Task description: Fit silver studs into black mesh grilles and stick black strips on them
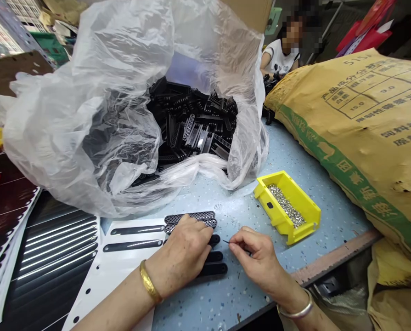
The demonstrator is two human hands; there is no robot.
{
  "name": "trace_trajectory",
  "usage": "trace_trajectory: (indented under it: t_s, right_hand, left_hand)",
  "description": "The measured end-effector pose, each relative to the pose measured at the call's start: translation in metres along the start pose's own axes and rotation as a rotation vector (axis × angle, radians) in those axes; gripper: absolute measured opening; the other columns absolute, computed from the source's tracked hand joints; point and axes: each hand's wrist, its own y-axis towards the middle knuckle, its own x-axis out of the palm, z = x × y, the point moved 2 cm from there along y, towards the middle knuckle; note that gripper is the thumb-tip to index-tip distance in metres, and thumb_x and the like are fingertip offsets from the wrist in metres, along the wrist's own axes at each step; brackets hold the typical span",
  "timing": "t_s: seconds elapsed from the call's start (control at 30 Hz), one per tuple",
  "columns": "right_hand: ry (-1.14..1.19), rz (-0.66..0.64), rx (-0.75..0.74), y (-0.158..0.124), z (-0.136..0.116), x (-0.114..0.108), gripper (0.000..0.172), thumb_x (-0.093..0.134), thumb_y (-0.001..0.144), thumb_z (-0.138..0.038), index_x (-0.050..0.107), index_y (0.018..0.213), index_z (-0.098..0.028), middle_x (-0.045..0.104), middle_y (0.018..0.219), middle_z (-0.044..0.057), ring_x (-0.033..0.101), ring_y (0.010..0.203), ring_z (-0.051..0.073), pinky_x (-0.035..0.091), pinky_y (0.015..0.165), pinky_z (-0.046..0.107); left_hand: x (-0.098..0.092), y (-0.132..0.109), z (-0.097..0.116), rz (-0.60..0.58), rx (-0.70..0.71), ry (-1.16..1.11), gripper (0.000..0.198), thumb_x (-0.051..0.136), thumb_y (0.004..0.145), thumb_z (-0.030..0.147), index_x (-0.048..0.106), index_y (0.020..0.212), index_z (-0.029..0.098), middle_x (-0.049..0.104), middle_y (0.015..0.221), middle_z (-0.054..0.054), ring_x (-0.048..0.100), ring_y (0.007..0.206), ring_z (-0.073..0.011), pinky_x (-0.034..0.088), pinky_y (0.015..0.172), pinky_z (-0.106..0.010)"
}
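My left hand (pixel 188 250), with a gold bracelet on its wrist, is closed over a row of black plastic strips on the table; its fingertips are largely hidden. Behind its knuckles lie lattice-patterned strips (pixel 191 215). Smooth-topped strips (pixel 216 269) stick out to its right. Just right of them, my right hand (pixel 255 253) pinches a thin dark pointed tool (pixel 226 242), whose tip points at the end of one strip. Most of the tool is hidden in the fingers. Under my left forearm is a white backing sheet (pixel 114 276) bearing two glossy black strip-shaped pieces (pixel 136 230).
A yellow bin (pixel 300 200) holds small shiny metal parts (pixel 286 204). A large clear plastic bag (pixel 122 115) full of black strips (pixel 194 124) stands behind. Striped black sheets (pixel 53 253) lie left. A yellow sack (pixel 363 115) leans at right; a person (pixel 281 57) sits beyond.
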Motion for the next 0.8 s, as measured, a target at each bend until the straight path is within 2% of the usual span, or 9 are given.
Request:
trace_trajectory:
  t_s: [0.17, 0.53, 0.8]
  right_hand:
    - [-0.084, -0.019, -0.063, -0.002, -0.001, 0.006, 0.02, 0.052, 0.083, -0.014, 0.062, 0.066, -0.017, 0.053, 0.058, 0.0, 0.049, 0.053, 0.012, 0.039, 0.051, 0.025]
    - [-0.105, -0.037, -0.093, 0.001, 0.004, 0.017, 0.019, 0.052, 0.081, -0.011, 0.062, 0.066, -0.017, 0.048, 0.058, -0.001, 0.048, 0.051, 0.011, 0.035, 0.049, 0.024]
    - [-0.113, -0.033, -0.085, 0.003, 0.002, 0.019, 0.018, 0.052, 0.08, -0.011, 0.06, 0.065, -0.017, 0.049, 0.058, -0.001, 0.049, 0.052, 0.011, 0.036, 0.05, 0.024]
  left_hand:
    - [0.005, 0.0, 0.002, -0.058, -0.002, 0.072, 0.011, 0.051, 0.083, 0.012, 0.06, 0.079, 0.018, 0.06, 0.072, -0.004, 0.055, 0.073, -0.0214, 0.042, 0.074, -0.039]
    - [0.013, -0.002, 0.001, 0.019, 0.036, 0.099, 0.02, 0.049, 0.085, 0.012, 0.056, 0.067, 0.018, 0.058, 0.066, -0.003, 0.052, 0.066, -0.0187, 0.039, 0.068, -0.036]
    - [0.015, -0.003, 0.0, -0.017, 0.004, 0.087, 0.019, 0.049, 0.086, 0.013, 0.056, 0.068, 0.018, 0.059, 0.069, -0.003, 0.052, 0.068, -0.0197, 0.037, 0.069, -0.037]
